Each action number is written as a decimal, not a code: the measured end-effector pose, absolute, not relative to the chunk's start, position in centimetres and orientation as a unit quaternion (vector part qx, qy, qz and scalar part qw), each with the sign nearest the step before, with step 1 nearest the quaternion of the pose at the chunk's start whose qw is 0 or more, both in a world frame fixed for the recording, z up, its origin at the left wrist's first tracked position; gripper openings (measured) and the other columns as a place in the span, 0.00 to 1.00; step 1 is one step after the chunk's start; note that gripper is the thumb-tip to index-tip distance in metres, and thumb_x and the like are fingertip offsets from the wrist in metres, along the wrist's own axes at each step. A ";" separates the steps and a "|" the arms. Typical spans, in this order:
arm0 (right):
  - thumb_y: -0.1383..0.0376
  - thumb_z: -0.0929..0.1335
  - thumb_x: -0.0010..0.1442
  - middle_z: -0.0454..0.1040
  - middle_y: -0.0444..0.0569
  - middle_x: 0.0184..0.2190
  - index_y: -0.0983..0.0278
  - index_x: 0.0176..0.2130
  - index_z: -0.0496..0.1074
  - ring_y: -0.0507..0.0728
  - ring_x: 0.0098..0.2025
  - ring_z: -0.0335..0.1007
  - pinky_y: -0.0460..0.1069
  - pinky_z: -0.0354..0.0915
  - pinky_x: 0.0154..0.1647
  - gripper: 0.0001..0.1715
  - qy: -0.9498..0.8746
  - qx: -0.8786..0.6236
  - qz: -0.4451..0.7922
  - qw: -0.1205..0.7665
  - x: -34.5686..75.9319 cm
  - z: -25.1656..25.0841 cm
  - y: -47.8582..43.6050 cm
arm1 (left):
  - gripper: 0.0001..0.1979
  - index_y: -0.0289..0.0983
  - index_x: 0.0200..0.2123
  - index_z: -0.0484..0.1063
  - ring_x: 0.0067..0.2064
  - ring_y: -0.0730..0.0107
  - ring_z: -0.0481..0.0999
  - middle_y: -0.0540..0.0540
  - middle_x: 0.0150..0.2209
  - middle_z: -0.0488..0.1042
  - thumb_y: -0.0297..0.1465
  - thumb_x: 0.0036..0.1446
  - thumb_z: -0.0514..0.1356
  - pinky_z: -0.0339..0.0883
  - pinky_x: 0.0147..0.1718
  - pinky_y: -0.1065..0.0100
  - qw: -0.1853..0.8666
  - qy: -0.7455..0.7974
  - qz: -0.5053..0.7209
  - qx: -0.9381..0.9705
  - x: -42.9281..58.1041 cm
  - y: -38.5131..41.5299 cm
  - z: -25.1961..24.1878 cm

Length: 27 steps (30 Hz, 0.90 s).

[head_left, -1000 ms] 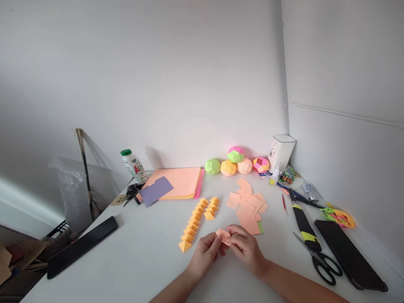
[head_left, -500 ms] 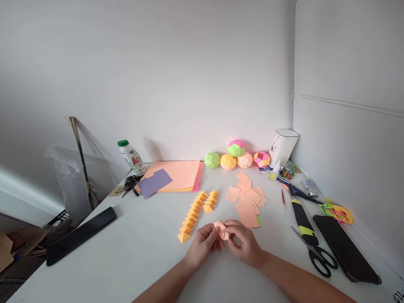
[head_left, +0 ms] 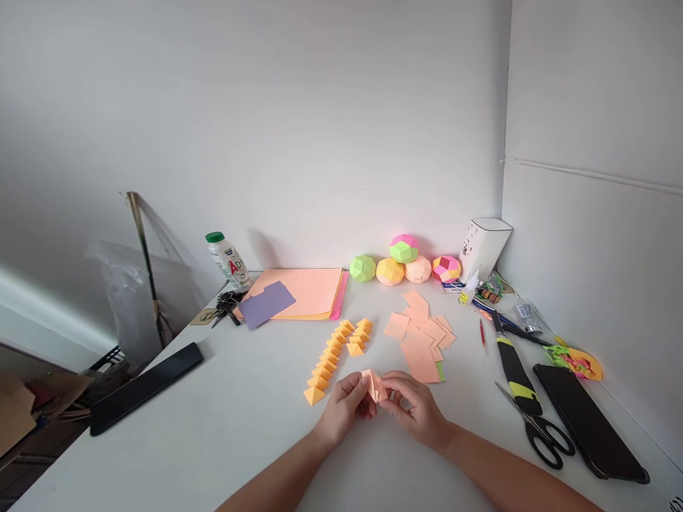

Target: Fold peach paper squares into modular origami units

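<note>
Both of my hands pinch a small folded peach paper piece (head_left: 376,385) just above the white table (head_left: 245,427). My left hand (head_left: 346,409) grips its left side and my right hand (head_left: 415,409) its right side, fingers closed on it. Just beyond lies a loose pile of peach paper squares (head_left: 421,341). To the left of that runs a row of several folded orange paper units (head_left: 334,358).
Paper polyhedron balls (head_left: 404,262) sit against the back wall beside a white box (head_left: 484,249). Coloured paper sheets (head_left: 304,293), a bottle (head_left: 228,259) and keys (head_left: 224,308) lie back left. Scissors (head_left: 538,427), a utility knife (head_left: 513,370) and a phone (head_left: 590,421) lie right; a black bar (head_left: 145,387) left.
My hands keep working the peach piece, turning it slightly between the fingers. The view has shifted a little; the things on the table have not moved.
</note>
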State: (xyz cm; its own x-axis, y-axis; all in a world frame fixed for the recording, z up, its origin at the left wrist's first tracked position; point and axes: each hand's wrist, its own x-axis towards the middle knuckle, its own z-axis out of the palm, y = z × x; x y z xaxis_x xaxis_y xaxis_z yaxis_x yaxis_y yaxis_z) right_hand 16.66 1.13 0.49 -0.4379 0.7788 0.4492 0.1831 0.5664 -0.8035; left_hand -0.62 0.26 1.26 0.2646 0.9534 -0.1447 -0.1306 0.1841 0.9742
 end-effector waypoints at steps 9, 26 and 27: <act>0.66 0.62 0.61 0.71 0.50 0.32 0.61 0.38 0.67 0.54 0.33 0.68 0.47 0.67 0.28 0.05 -0.764 -0.322 0.342 0.442 16.7 0.8 1.1 | 0.22 0.37 0.21 0.61 0.20 0.74 0.65 0.51 0.17 0.69 0.50 0.54 0.53 0.58 0.23 0.72 0.619 0.455 0.412 0.489 -0.4 0.1 1.1; 0.73 0.60 0.61 0.70 0.49 0.31 0.62 0.42 0.67 0.52 0.29 0.66 0.45 0.66 0.27 0.12 -0.838 -0.261 0.188 0.441 16.5 0.2 1.4 | 0.20 0.35 0.21 0.65 0.20 0.77 0.61 0.53 0.18 0.63 0.44 0.56 0.56 0.55 0.22 0.72 0.625 0.436 0.404 0.506 -0.8 0.2 1.8; 0.73 0.60 0.61 0.70 0.49 0.31 0.61 0.43 0.67 0.52 0.29 0.67 0.46 0.66 0.28 0.13 -0.840 -0.256 0.179 0.444 16.5 0.2 1.4 | 0.19 0.35 0.21 0.65 0.20 0.77 0.61 0.53 0.18 0.64 0.44 0.56 0.56 0.55 0.21 0.73 0.632 0.434 0.402 0.501 -0.8 0.2 1.8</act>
State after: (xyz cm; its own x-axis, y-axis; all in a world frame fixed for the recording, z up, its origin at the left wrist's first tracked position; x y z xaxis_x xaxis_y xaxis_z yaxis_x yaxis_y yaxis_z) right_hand 16.50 1.42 0.24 -0.4755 0.5888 0.6536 0.2708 0.8049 -0.5280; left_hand -0.78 0.19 1.79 0.2997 0.9427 -0.1463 -0.0726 0.1755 0.9818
